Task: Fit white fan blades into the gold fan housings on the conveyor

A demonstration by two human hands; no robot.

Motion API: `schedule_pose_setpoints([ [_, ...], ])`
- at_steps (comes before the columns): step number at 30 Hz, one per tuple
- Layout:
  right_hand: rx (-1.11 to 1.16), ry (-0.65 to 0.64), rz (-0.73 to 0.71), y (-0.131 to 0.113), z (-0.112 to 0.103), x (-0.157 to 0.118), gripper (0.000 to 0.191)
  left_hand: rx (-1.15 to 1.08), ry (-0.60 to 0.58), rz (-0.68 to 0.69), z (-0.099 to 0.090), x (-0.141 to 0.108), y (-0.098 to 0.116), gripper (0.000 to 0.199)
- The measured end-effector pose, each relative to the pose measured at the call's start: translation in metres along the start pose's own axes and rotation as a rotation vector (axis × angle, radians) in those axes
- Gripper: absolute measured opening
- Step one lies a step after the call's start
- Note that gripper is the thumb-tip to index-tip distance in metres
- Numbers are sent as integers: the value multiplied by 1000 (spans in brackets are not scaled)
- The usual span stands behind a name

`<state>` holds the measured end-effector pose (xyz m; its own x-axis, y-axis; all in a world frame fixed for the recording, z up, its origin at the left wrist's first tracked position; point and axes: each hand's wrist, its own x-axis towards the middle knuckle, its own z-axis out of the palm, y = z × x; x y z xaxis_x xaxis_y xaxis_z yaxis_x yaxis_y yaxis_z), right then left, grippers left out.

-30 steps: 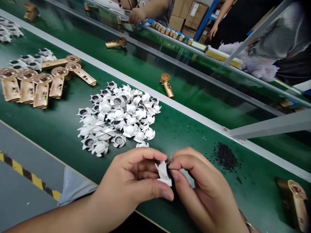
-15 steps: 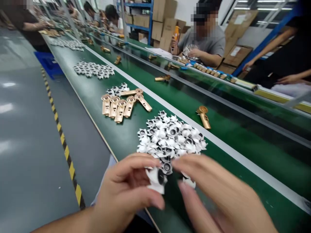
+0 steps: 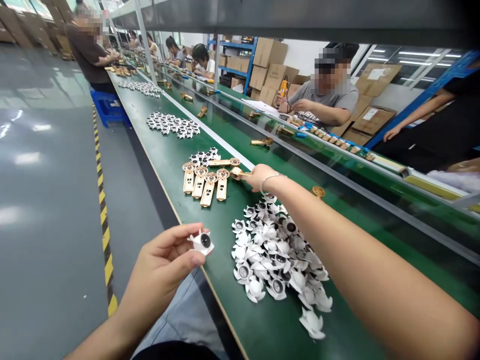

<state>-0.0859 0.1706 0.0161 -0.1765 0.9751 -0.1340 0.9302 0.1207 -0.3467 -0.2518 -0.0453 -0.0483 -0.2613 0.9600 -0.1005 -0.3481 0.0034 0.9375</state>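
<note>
Left hand (image 3: 161, 265) pinched on a white fan blade (image 3: 201, 243), thumb below, fingers above and behind, dark hub (image 3: 205, 240) facing away from the palm. Blade is in the air over the near edge of the table (image 3: 221, 220). Right hand (image 3: 262, 177) stretched well out, looks clamped on the handle of a gold casing (image 3: 236, 173); the casing's round head sticks out past the fingers, right beside a row of four gold casings (image 3: 202, 185) and near another casing lying crosswise (image 3: 221, 163).

To do this well: firm hold on the handle, lift straight up so the head doesn't knock its neighbours, forearm (image 3: 337, 240) high enough not to sweep the pile of white fan blades (image 3: 270, 250). Left pinch should be light; the thin vanes would probably bend if squeezed.

Hard to see: right fingertips and most of the handle are hidden by the hand, so can't tell if the casing is fully off the table. Left fingers partly behind the blade. Forearm covers part of the pile and most of a farther casing (image 3: 318, 191), only its round top showing. Hub detail too small to read.
</note>
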Motion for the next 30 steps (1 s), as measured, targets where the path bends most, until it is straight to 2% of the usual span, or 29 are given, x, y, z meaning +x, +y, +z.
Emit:
schedule_pose_setpoints([
  [3, 112, -96, -12, 21, -13, -48, 19, 11, -36, 34, 24, 13, 7, 32],
  [6, 255, -155, -101, 46, -15, -120, 21, -27, -86, 90, 53, 19, 12, 32],
  [8, 407, -105, -223, 59, -8, -165, 19, -72, -141, 95, 73, 18, 12, 34],
  [11, 453, 112, -321, 71, 6, -208, 23, -100, -222, 77, 96, 9, 5, 36],
  [14, 388, 265, -336, 82, 13, -224, 27, -24, -230, 109, 110, -2, -4, 38],
  [18, 328, 319, -327, 95, 13, -233, 29, 34, -215, 141, 121, -10, -10, 35],
  [25, 246, 331, -366, 102, 13, -246, 26, -101, -305, 73, 133, -20, -15, 34],
  [30, 28, 461, -405, 113, 22, -250, 32, -159, -325, -53, 138, -21, -15, 29],
])
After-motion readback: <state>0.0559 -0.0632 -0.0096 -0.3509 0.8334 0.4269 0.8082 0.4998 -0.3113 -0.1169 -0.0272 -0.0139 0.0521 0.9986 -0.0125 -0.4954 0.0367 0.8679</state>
